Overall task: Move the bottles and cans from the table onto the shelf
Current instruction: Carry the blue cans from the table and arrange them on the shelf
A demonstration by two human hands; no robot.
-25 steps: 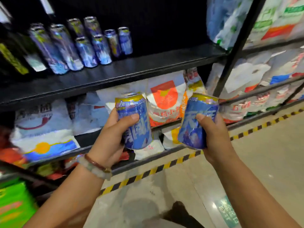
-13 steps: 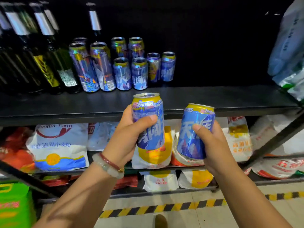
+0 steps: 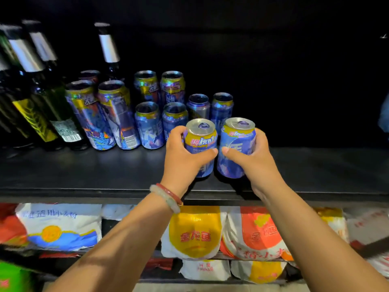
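Note:
My left hand [image 3: 182,160] grips a blue can with a yellow top band [image 3: 201,142]. My right hand [image 3: 250,159] grips a second blue can [image 3: 236,144] right beside it. Both cans stand upright at the front of the black shelf [image 3: 105,171], side by side and almost touching; whether their bases touch the board I cannot tell. Behind them stand several short blue cans [image 3: 148,125], two tall cans [image 3: 105,114] and dark glass bottles [image 3: 40,98] at the left.
The shelf board runs bare to the right of the cans [image 3: 326,165]. Below it, lower shelves hold white, yellow and orange bags [image 3: 195,232]. A green package [image 3: 10,277] sits at the bottom left.
Both hands have moved up and forward, bringing the two cans from in front of the lower shelves onto the front of the black shelf. The view has closed in on the shelf.

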